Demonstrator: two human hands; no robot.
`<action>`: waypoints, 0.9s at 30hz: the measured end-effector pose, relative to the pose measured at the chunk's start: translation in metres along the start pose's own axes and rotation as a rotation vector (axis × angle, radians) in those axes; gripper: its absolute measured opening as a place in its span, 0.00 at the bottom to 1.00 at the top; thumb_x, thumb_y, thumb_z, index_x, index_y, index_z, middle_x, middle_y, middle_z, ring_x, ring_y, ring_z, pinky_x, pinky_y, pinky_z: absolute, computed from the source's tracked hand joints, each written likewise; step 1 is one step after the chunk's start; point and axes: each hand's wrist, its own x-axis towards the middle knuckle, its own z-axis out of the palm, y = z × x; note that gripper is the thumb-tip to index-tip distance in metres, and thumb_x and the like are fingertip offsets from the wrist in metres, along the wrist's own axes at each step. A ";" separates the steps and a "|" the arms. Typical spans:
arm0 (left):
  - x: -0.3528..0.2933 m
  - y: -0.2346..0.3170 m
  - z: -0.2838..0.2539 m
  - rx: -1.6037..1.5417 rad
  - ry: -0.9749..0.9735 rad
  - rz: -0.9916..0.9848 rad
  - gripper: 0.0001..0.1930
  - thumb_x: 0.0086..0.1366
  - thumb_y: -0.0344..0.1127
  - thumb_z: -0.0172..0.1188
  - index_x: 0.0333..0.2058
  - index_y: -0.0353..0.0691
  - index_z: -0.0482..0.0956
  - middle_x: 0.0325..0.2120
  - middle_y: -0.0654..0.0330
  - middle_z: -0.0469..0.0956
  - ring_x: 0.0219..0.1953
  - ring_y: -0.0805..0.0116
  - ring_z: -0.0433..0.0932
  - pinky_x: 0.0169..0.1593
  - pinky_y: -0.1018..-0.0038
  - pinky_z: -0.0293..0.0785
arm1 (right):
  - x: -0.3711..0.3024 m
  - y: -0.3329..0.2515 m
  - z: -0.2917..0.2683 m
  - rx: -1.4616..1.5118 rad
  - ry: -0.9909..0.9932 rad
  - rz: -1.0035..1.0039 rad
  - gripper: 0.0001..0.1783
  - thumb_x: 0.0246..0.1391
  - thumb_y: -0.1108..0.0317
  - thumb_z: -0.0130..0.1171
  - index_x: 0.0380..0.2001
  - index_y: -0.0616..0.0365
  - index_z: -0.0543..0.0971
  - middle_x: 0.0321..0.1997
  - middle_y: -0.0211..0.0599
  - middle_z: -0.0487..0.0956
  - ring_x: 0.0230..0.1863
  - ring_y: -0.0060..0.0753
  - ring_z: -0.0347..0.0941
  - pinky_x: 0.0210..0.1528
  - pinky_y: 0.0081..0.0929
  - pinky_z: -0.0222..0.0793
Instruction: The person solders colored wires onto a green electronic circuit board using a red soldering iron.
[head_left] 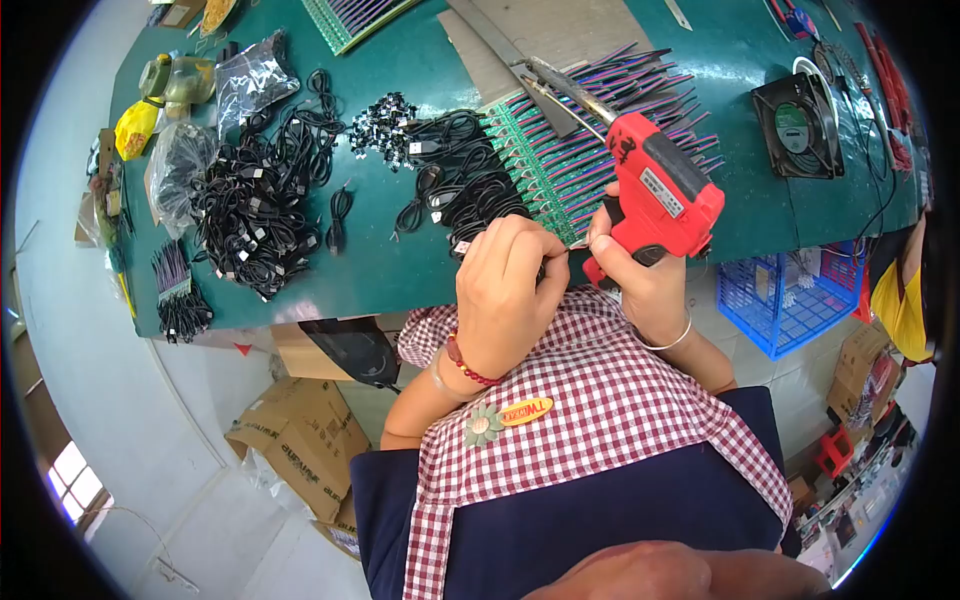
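Dark green covers the big table point(380, 275), which has a heap of black cords point(250, 225) on its left and a square black fan point(797, 130) on its right. Below the fan is a blue basket point(772, 318).

What matters most is how the green board point(528, 165) lies next to the hands. Its near end sits just past the fingers, close to both hands, so I cannot tell which is nearer. The left hand point(508, 285) is on the left of that end and the right hand point(648, 285) is on the right.

The board is long and thin. It runs from the near end away from the person, leaning to the left. Thin pink, blue and dark wires point(660, 110) stick out to its right, and black cables point(470, 185) lie along its left side.

The right hand is wrapped around the handle of a red tool point(668, 190). The tool's long metal nose point(572, 88) points away from the person and to the left, above the wires. The left hand's fingers curl in, but their tips are hidden, so I cannot tell if they pinch anything.
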 end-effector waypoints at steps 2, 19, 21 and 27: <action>0.000 0.001 -0.001 0.070 0.014 0.008 0.12 0.43 0.18 0.61 0.26 0.36 0.69 0.23 0.57 0.71 0.25 0.61 0.72 0.28 0.71 0.67 | -0.001 -0.004 -0.001 -0.016 -0.024 0.048 0.24 0.47 0.80 0.54 0.50 0.64 0.63 0.32 0.33 0.73 0.35 0.22 0.69 0.39 0.22 0.66; -0.010 0.000 0.002 -0.180 -0.125 -0.211 0.07 0.48 0.21 0.61 0.26 0.34 0.72 0.21 0.57 0.71 0.22 0.65 0.73 0.25 0.74 0.68 | -0.008 0.005 -0.005 -0.064 -0.127 0.037 0.08 0.49 0.80 0.54 0.35 0.61 0.73 0.31 0.27 0.73 0.34 0.16 0.69 0.35 0.18 0.66; -0.010 0.000 0.003 -0.148 -0.109 -0.219 0.07 0.48 0.20 0.60 0.25 0.34 0.72 0.21 0.58 0.72 0.22 0.68 0.73 0.26 0.77 0.69 | -0.008 0.006 -0.009 -0.165 -0.121 0.055 0.08 0.49 0.80 0.56 0.35 0.61 0.73 0.31 0.28 0.74 0.35 0.17 0.69 0.36 0.18 0.66; -0.004 -0.001 0.004 -0.099 -0.061 -0.141 0.08 0.46 0.22 0.63 0.25 0.36 0.71 0.21 0.59 0.71 0.23 0.61 0.72 0.25 0.70 0.68 | -0.003 0.002 -0.014 -0.099 -0.071 0.004 0.09 0.50 0.79 0.57 0.36 0.61 0.74 0.33 0.29 0.75 0.34 0.16 0.70 0.37 0.17 0.67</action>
